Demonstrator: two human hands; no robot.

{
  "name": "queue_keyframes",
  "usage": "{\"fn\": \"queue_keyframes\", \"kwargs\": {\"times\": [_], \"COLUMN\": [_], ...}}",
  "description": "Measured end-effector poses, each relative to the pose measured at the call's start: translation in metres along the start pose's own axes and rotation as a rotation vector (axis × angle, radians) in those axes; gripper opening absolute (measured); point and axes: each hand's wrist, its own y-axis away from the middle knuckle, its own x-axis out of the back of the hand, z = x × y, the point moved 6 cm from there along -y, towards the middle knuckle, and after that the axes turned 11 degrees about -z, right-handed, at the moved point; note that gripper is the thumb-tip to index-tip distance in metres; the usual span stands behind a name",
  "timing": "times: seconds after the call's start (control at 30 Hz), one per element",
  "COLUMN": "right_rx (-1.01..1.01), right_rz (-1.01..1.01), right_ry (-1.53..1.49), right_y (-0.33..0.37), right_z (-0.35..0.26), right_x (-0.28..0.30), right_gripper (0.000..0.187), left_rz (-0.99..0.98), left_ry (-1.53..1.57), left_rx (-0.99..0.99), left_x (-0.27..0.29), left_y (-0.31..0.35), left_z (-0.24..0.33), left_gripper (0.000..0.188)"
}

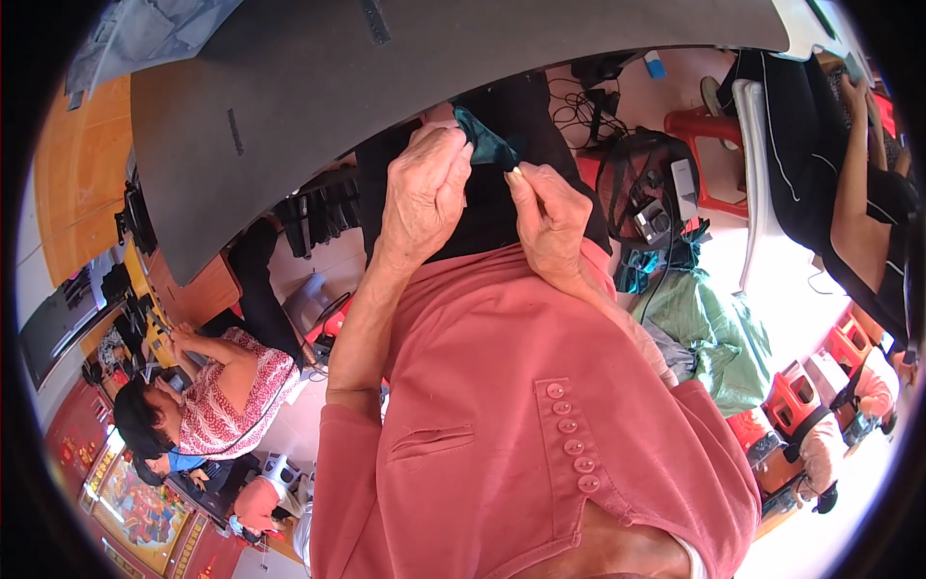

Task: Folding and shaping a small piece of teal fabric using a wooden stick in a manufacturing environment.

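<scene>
My left hand (424, 193) and right hand (554, 214) pinch the cloth (485, 143) over my lap (485, 222), probably to tension it.

I can read no words or numbers from here; the gold marks bordering the red wall picture (145, 497) are too small.
</scene>
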Motion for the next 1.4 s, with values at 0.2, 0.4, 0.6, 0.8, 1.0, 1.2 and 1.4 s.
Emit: {"fn": "queue_keyframes", "kwargs": {"times": [0.2, 0.4, 0.6, 0.8, 1.0, 1.2, 1.4], "right_rx": [-0.633, -0.048, -0.525, -0.440, -0.506, -0.473, -0.358], "right_rz": [-0.529, -0.012, -0.438, -0.288, -0.445, -0.390, -0.380], "right_ry": [-1.392, -0.111, -1.181, -0.692, -1.074, -0.792, -0.599], "right_y": [0.020, -0.002, 0.016, 0.011, 0.017, 0.010, 0.003], "right_z": [0.022, 0.008, 0.022, 0.022, 0.022, 0.019, 0.013], "right_x": [-0.036, -0.007, -0.030, -0.026, -0.030, -0.027, -0.025], "right_gripper": [0.023, 0.019, 0.025, 0.026, 0.030, 0.030, 0.027], "left_rz": [-0.085, -0.139, -0.101, -0.165, -0.149, -0.074, -0.069], "left_ry": [0.205, 0.294, 0.275, 0.248, 0.349, 0.237, 0.360], "left_rx": [0.186, 0.256, 0.180, 0.235, 0.293, 0.303, 0.351], "left_x": [-0.002, -0.006, -0.008, -0.009, -0.011, -0.002, 0.004], "left_y": [0.000, 0.003, 0.001, 0.002, 0.003, 0.006, -0.001], "left_z": [-0.005, -0.012, -0.008, -0.016, -0.016, -0.021, -0.015], "left_gripper": [0.019, 0.024, 0.025, 0.026, 0.026, 0.014, 0.040]}}
